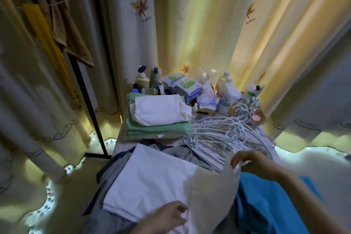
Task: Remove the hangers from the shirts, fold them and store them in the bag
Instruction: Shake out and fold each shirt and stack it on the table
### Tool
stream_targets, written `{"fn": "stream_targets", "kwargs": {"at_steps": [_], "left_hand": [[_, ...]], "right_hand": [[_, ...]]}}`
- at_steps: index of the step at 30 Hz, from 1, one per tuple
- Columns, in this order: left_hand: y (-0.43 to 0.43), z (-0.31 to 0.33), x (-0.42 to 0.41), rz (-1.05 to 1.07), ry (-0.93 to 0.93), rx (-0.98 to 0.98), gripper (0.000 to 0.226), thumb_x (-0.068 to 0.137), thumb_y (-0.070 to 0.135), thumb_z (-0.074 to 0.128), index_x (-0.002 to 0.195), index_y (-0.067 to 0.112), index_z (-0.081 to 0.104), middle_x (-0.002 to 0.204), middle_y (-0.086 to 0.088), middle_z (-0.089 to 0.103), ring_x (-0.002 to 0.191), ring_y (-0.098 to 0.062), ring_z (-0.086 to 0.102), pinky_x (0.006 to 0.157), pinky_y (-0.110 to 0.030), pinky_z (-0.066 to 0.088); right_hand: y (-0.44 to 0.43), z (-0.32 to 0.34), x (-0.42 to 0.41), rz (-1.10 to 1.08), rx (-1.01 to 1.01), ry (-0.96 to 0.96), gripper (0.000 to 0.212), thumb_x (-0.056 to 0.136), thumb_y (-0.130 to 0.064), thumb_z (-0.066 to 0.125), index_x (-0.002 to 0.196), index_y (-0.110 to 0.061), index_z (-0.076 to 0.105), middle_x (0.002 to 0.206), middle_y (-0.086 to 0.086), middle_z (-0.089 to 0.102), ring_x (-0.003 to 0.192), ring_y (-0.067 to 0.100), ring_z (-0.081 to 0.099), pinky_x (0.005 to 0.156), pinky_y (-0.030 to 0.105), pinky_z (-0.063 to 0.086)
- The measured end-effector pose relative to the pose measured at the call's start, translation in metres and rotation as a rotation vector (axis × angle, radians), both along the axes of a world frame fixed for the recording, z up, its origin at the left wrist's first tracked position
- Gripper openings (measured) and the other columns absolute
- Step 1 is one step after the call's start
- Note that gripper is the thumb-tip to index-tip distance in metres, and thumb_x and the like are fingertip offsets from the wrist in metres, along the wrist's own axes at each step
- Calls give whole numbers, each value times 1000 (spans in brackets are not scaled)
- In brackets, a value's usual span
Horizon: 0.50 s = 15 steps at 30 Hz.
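A white shirt (152,182) lies spread over grey garments on the table in front of me. My right hand (248,161) grips its right edge and holds that side lifted in a fold. My left hand (171,216) presses on the shirt's near edge, pinching the cloth. A heap of white wire hangers (218,135) lies behind the shirt. Behind on the left stands a stack of folded shirts (159,118), white on top of green. A blue cloth (266,205), perhaps the bag, lies at the right under my right arm.
Bottles, tissue packs and small items (190,87) crowd the table's far end against the curtains (199,24). A black clothes rack (89,100) with a brown towel and a yellow garment stands at the left. Curtains hem the table on both sides.
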<state>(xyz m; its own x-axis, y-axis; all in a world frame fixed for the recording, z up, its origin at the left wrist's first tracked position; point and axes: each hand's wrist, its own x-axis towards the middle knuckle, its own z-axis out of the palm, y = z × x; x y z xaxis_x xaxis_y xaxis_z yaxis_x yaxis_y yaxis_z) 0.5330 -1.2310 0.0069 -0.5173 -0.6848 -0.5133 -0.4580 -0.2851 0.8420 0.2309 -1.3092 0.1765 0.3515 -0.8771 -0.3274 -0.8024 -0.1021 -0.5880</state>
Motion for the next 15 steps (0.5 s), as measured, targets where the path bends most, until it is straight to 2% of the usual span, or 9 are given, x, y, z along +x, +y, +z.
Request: {"fn": "stream_targets", "kwargs": {"at_steps": [2,4,7,9,10,12,15], "left_hand": [[-9,5,15,195,53,12,17,90,4,60,106,9,55,102,-7,59,97,-16,55,89,-23,47],[-24,17,33,397,120,86,19,95,8,53,112,-1,57,101,-10,62,94,-21,59,86,-28,49],[-47,30,62,700,198,132,29,101,24,40,111,5,60,107,-12,66,91,-25,64,80,-33,50],[-58,29,81,917,253,165,29,100,28,41,107,7,59,113,-15,63,90,-25,62,78,-36,51],[-63,27,91,987,213,159,31,100,31,43,113,8,58,115,-15,61,90,-24,61,76,-37,53],[-70,13,108,988,77,142,42,97,37,49,131,13,50,126,-15,56,100,-27,58,78,-38,54],[-74,-8,121,801,-96,155,65,91,37,60,145,11,33,143,-11,42,113,-27,52,83,-38,52]], "right_hand": [[-14,-1,40,67,-28,-11,12,85,-9,67,89,-19,71,97,0,71,92,16,66,82,35,53],[-30,-4,91,148,-75,-31,15,85,-9,67,89,-23,70,96,-1,70,88,16,65,79,31,54],[-44,-19,175,206,-128,-148,22,86,-4,65,104,-15,71,102,0,67,84,16,63,73,25,50],[-46,-34,216,217,-91,-224,36,89,0,59,120,-18,63,119,-4,61,91,11,62,75,20,46],[-46,-41,227,213,-77,-239,41,91,2,55,126,-19,59,126,-4,57,95,12,62,76,20,45],[-44,-56,227,159,-59,-243,43,92,4,49,130,-17,55,133,-2,55,101,15,62,80,24,48],[-32,-83,192,-3,14,-179,42,93,4,47,131,-13,53,130,4,56,102,22,63,83,34,52]]}}
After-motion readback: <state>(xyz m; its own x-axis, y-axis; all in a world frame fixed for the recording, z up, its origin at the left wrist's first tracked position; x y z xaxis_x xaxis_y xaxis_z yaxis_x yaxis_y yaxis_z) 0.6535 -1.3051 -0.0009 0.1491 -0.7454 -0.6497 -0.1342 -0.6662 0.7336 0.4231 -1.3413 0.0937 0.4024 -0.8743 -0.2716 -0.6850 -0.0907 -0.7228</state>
